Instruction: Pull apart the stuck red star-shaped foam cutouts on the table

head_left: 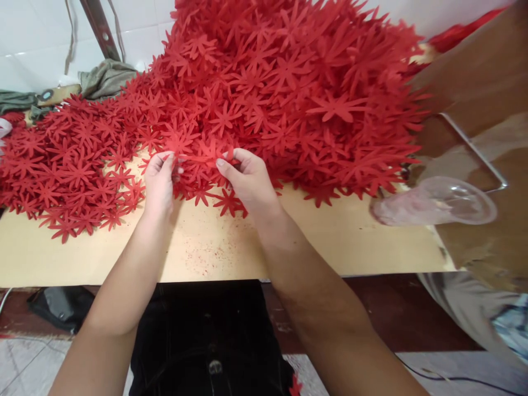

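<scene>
My left hand (160, 175) and my right hand (246, 175) face each other over the near edge of a big heap of red flower-shaped cut-outs (289, 71). Between them stretches a red flower cut-out (196, 159), its petals pinched by thumb and fingers on either side. Its outline partly blends into the red pieces behind. A lower pile of the same cut-outs (70, 165) spreads to the left. Just below my right hand, a loose red flower (228, 202) lies on the pale tabletop (214, 247), among small red specks.
A clear plastic cup (437, 203) lies on its side at the right. Beside it stands brown cardboard (487, 148). Grey-green cloth (105, 77) lies at the back left against the tiled wall (33, 33). A black bag (61, 308) is beneath the table.
</scene>
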Action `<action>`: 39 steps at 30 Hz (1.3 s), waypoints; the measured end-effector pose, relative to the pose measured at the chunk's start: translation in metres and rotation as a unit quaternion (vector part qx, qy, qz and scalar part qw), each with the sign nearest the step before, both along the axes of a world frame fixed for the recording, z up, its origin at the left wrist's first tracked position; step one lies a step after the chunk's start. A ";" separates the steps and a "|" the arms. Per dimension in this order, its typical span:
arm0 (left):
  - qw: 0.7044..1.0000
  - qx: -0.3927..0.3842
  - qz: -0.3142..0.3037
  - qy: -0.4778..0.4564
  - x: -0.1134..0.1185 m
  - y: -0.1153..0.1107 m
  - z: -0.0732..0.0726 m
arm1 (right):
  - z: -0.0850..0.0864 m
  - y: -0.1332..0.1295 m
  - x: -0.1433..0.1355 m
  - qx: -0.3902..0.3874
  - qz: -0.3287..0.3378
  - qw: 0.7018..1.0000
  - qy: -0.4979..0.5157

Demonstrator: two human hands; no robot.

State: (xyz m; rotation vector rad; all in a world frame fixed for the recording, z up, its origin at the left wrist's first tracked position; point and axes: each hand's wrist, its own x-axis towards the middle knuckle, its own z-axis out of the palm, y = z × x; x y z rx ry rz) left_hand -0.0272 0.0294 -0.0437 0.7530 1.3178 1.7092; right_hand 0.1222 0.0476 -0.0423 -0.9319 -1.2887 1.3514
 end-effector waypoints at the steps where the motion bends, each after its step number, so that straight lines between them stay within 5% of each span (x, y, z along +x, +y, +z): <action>1: 1.000 -0.005 0.009 -0.001 -0.002 0.001 -0.001 | 0.000 0.001 0.000 -0.004 -0.003 1.000 -0.002; 8: 0.999 0.014 0.024 -0.031 -0.019 0.008 -0.009 | -0.005 0.005 0.004 0.019 -0.028 0.999 0.002; 16: 0.996 -0.013 -0.080 -0.024 0.013 -0.003 -0.004 | -0.010 -0.002 -0.008 0.018 0.075 0.997 0.009; 26: 0.998 -0.010 -0.069 -0.005 0.008 -0.003 0.000 | -0.005 0.000 -0.002 0.046 -0.001 0.999 -0.001; 32: 0.989 0.001 -0.137 0.059 0.018 -0.006 -0.002 | -0.007 -0.002 -0.006 0.047 0.071 0.996 0.019; 39: 0.997 0.014 -0.060 0.052 0.011 -0.005 -0.001 | -0.006 0.001 -0.001 0.049 -0.024 0.999 0.001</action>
